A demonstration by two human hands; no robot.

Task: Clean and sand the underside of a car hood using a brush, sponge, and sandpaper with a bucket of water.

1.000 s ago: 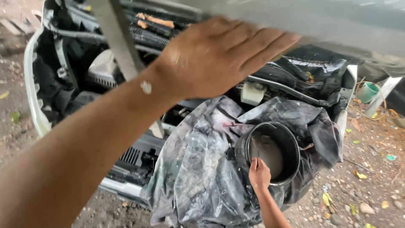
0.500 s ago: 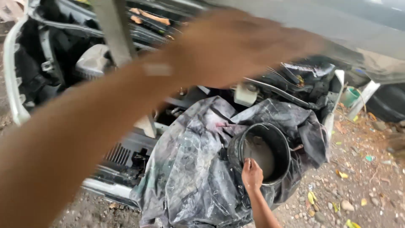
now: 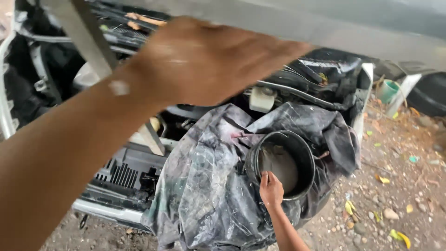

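— Since the earlier frame the view has been shifted rightward, so the black bucket [image 3: 281,163] is seen nearer the middle, propped on the paint-stained plastic sheet [image 3: 204,195] draped over the car's front.

— How is it held?

— Its near rim is gripped by the right hand [image 3: 271,189], fingers curled over the edge. The left hand [image 3: 209,60] is pressed flat, fingers spread, against the raised hood [image 3: 325,23] (blurred, so actual contact cannot be confirmed).

— What could go wrong?

— The bucket is tilted on slippery plastic; it could be tipped and its greyish contents spilled toward the engine bay [image 3: 297,88], should the one-handed grip slacken. The hood might be dropped if that palm slips.
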